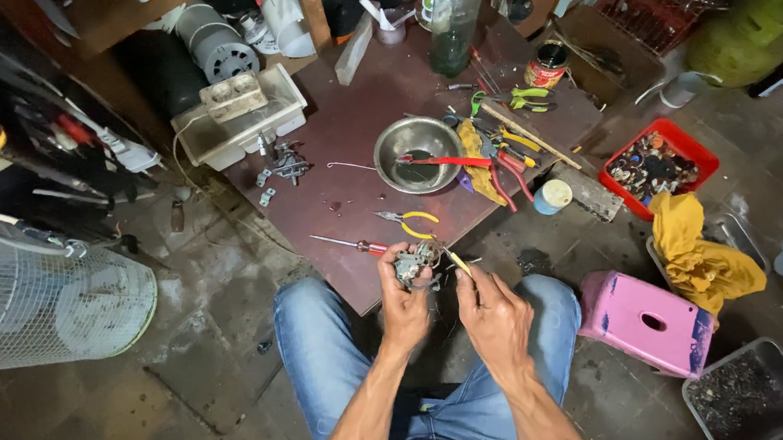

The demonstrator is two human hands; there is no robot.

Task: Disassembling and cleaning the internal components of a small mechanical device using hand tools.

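Closest in, the person sits with knees in blue jeans (324, 349) apart, both forearms reaching forward over the near edge of a low dark-red table (359, 166). The left hand (403, 304) is clamped around a small grey metal part (413, 265), fingers curled up its sides so it stands above the fist. The right hand (493, 317) sits just beside it, fingers pinched together on a thin yellow-handled tool (456, 262) whose long axis slants up and leftward, its tip at or touching the part's right side; the exact contact is too small to tell. So the part lies to the left of the right fingers, and the right hand is the one working on it. Just beyond the hands on the table lie a red-handled screwdriver (351, 244) and yellow-handled pliers (409, 221), both lying roughly crosswise. Farther on stands a steel bowl (416, 151) with a red-handled tool across it, beside more hand tools. To the right, on the floor, are a pink stool (647, 319), a yellow cloth (694, 255) and a red tray (658, 166) of small bits. A wire fan guard (49, 306) lies at left.
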